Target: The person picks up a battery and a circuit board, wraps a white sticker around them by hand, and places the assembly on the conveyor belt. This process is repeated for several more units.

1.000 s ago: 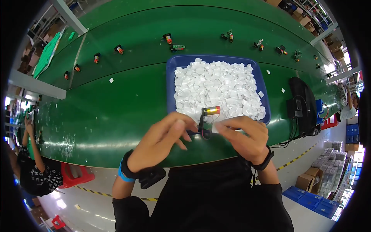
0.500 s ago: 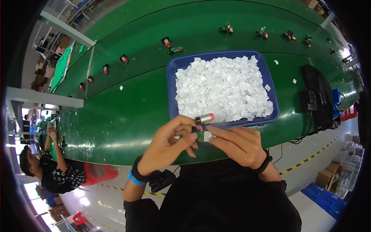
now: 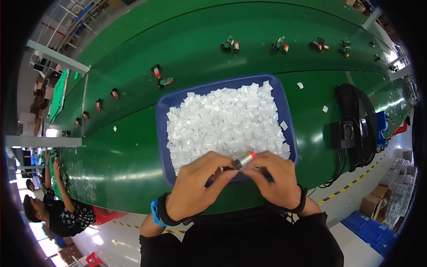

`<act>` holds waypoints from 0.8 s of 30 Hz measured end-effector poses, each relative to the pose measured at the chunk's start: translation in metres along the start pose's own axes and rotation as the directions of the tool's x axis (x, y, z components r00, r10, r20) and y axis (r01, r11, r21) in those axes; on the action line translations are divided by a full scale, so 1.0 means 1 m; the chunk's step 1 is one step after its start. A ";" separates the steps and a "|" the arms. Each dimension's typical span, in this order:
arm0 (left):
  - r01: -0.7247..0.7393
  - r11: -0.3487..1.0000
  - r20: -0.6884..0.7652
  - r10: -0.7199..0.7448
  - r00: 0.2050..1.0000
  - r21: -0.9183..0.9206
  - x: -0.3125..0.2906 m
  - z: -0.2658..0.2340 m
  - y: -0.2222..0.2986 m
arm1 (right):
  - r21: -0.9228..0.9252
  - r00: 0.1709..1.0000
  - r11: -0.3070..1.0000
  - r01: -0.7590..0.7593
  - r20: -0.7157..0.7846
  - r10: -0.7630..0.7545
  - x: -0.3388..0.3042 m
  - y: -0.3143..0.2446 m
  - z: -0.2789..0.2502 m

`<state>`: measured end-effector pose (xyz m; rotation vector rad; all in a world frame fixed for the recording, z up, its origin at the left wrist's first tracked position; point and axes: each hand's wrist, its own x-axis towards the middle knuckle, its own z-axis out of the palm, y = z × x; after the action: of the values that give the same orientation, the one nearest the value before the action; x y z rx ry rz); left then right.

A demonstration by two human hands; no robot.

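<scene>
A small silver cylinder with a red end [image 3: 244,159] sits pinched between the person's two hands, just over the near rim of a blue tray, with its red tip pointing up and to the right. The left hand [image 3: 198,186] closes its thumb and fingers on the darker lower end of the cylinder, and a blue wristband and a dark strap show at that wrist. The right hand [image 3: 272,180] curls around the upper end from the other side, its fingertips clamped on the part beside the red tip; a black band circles that wrist. Both hands touch one another around the piece. The blue tray [image 3: 163,116] lies straight ahead on the green conveyor belt [image 3: 124,147] and is heaped with small white foam squares [image 3: 224,124], a few of which lie loose on the belt to the right of the tray and to its left. Farther up the belt, well apart from the tray, small assembled parts with red and orange ends [image 3: 156,71] rest in a scattered row that runs from left to right. To the right of the tray a black device with a fan grille [image 3: 351,129] stands on the belt edge, with cables hanging from it. At the far left another person in a black shirt [image 3: 62,213] leans on the belt's edge.
</scene>
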<state>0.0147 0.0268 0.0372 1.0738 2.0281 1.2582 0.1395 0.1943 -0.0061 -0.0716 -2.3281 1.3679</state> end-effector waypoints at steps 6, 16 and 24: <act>-0.003 1.000 -0.121 -0.001 0.993 -0.030 0.006 0.001 -0.016 | 0.131 0.974 0.974 -0.185 -0.111 0.200 0.019 0.017 -0.004; 0.005 0.998 -0.096 0.001 0.995 0.066 0.011 -0.005 -0.033 | -0.196 0.994 0.975 0.102 0.047 -0.095 0.053 0.006 -0.002; 0.139 0.987 -0.041 -0.136 0.990 0.080 0.006 -0.001 -0.036 | -0.102 0.981 0.979 0.179 0.089 -0.170 0.055 0.019 0.011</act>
<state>-0.0021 0.0220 0.0050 0.9361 2.1585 1.1393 0.0827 0.2094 -0.0079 0.1540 -2.4106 1.1769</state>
